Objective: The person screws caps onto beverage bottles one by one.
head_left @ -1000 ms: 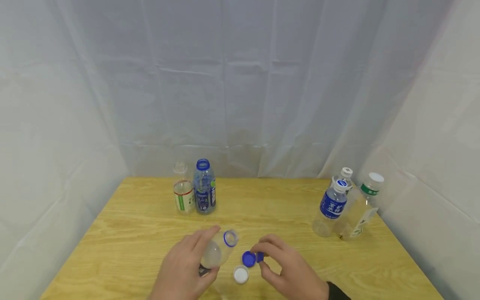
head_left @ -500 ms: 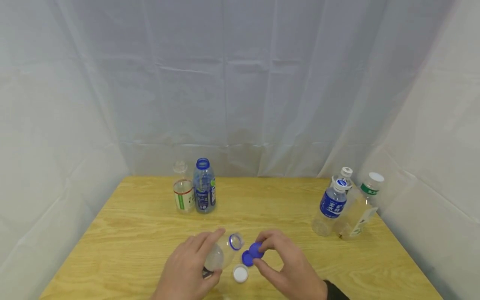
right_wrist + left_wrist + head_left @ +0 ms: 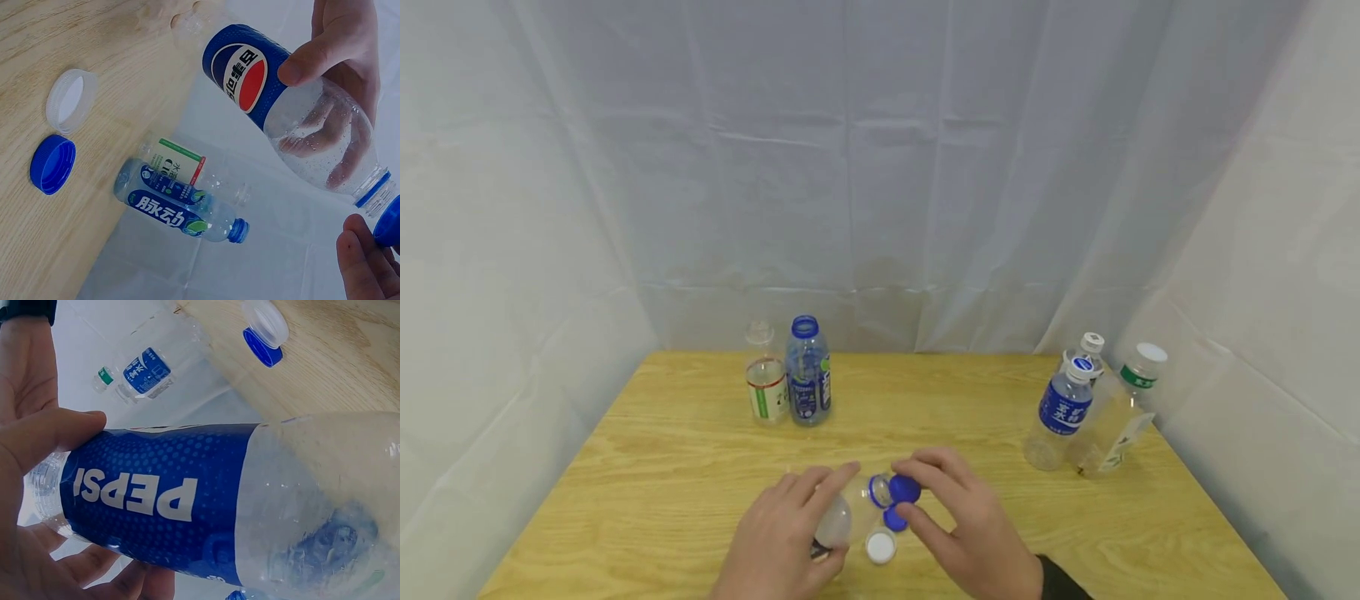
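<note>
My left hand [image 3: 782,533] grips a clear Pepsi bottle [image 3: 153,494] with a blue label around its body. The bottle is tilted, its uncapped mouth pointing to the right in the head view. A blue bottle cap [image 3: 906,489] is pinched between the thumb and fingers of my right hand [image 3: 977,533]. That cap is right at the bottle's mouth; in the right wrist view it overlaps the threaded neck [image 3: 377,190]. Whether it has engaged the thread I cannot tell. Below, on the table, lie a second blue cap [image 3: 52,164] and a white cap [image 3: 72,101], side by side.
At the back left stand a blue-tinted bottle [image 3: 808,383] and a clear bottle [image 3: 767,392] with a green and white label, the blue one uncapped. Several capped bottles, one with a blue label [image 3: 1064,408], cluster at the right. Pale curtains surround the wooden table [image 3: 647,467].
My right hand has lifted the blue cap beside the other caps and brought it left to the bottle's mouth. My left hand has shifted the bottle slightly right.
</note>
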`<state>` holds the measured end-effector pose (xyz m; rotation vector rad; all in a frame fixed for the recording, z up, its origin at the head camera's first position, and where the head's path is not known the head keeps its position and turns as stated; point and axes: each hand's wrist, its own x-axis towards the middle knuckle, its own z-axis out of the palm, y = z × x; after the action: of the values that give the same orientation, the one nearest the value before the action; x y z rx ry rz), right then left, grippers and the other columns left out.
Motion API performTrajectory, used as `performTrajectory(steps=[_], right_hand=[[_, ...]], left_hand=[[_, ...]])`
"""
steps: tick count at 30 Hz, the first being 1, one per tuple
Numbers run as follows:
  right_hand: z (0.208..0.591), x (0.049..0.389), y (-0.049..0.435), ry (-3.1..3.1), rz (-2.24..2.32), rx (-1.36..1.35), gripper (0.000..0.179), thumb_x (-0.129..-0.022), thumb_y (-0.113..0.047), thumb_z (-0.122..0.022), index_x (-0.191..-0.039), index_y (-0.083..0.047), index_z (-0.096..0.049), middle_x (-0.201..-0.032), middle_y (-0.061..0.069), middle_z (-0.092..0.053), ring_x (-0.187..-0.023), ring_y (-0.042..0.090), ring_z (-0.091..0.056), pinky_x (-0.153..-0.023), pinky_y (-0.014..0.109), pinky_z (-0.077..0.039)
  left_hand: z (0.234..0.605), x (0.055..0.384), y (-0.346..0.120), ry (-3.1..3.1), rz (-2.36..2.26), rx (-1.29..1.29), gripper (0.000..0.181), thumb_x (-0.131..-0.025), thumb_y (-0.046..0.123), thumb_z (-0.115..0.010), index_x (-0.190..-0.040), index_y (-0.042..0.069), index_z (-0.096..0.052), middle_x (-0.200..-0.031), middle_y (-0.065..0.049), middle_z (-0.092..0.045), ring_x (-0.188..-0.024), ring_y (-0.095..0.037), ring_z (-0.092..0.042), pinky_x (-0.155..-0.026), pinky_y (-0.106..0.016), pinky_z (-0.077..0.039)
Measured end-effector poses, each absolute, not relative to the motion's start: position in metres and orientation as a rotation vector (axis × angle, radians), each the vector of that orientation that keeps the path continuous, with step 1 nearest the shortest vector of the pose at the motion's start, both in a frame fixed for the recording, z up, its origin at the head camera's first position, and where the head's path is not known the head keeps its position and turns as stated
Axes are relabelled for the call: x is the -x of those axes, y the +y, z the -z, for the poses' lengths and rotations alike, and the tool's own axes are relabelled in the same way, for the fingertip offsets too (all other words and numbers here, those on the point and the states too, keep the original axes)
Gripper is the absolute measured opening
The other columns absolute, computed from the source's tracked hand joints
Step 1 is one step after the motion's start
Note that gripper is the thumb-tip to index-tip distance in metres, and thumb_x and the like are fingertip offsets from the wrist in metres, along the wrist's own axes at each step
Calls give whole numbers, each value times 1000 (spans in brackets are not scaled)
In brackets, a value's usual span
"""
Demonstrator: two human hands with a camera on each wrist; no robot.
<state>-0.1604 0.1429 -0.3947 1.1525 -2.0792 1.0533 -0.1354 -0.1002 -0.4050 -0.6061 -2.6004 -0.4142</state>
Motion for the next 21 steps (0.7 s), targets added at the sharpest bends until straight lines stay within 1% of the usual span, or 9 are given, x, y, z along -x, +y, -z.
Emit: performTrajectory(steps=[6, 10, 14, 18, 21], right_hand=[[394, 161, 140, -2083, -1053, -1152, 38, -95, -13, -70, -132, -13, -60, -121, 2, -60, -99, 9, -60, -87, 15, -50], [394, 162, 139, -2076, -1066, -1169, 37, -94, -14, -71, -129, -13, -61, -119, 0, -60, -96, 7, -60, -85, 15, -52], [394, 163, 139, -2072, -1095, -1199, 36, -93, -12, -72, -127, -12, -61, -116, 1, -60, -93, 6, -60, -79, 17, -55], [392, 163, 140, -2090, -1102, -1225, 37, -91, -10, -73, -126, -13, -61, -116, -1, -59, -92, 5, -59, -78, 16, -54], [391, 164, 142, -2138, -1113, -1250, 36, -91, -12, -74, -124, -15, -61, -114, -4, -59, -91, 3, -58, -77, 15, -53]], left_hand=[[403, 135, -99, -2622, 423, 623, 93, -65, 38, -91, -147, 34, -48, -116, 10, -62, -98, -9, -61, -86, -40, -57], [404, 134, -98, -2623, 409, 640, 94, -64, 38, -91, -148, 35, -47, -117, 9, -63, -97, -10, -61, -82, -37, -56], [405, 135, -98, -2572, 375, 676, 96, -61, 39, -92, -147, 32, -50, -115, 8, -64, -93, -9, -60, -74, -32, -54], [405, 135, -97, -2555, 351, 678, 97, -60, 39, -92, -146, 32, -50, -114, 8, -64, -91, -9, -60, -72, -31, -53], [407, 135, -97, -2545, 327, 680, 96, -59, 41, -93, -145, 33, -51, -113, 9, -63, -90, -9, -59, -71, -30, -52]])
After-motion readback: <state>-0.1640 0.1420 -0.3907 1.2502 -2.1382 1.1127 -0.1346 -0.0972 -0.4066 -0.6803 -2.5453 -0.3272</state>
